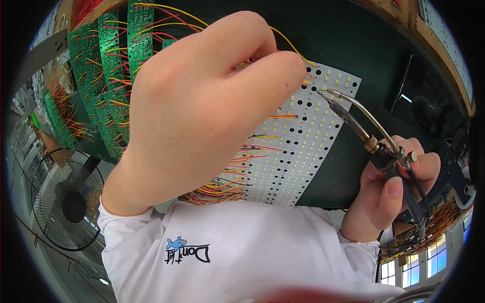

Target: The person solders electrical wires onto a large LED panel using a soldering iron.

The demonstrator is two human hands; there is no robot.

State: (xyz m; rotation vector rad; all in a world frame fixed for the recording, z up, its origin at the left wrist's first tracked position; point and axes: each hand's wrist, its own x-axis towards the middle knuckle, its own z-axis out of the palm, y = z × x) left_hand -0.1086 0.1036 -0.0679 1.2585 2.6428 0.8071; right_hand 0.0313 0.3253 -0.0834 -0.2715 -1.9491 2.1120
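Right hand [389, 189] grips soldering iron [371, 141] (tip on white LED panel [303, 146]).

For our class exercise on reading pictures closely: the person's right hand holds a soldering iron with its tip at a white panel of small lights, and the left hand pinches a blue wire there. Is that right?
Not quite. The head view shows the left hand pinching a yellow wire, not a blue one. The rest stands: the right hand holds the soldering iron with its tip at the white panel.

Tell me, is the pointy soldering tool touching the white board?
Touching: the soldering iron tip meets the white LED panel.
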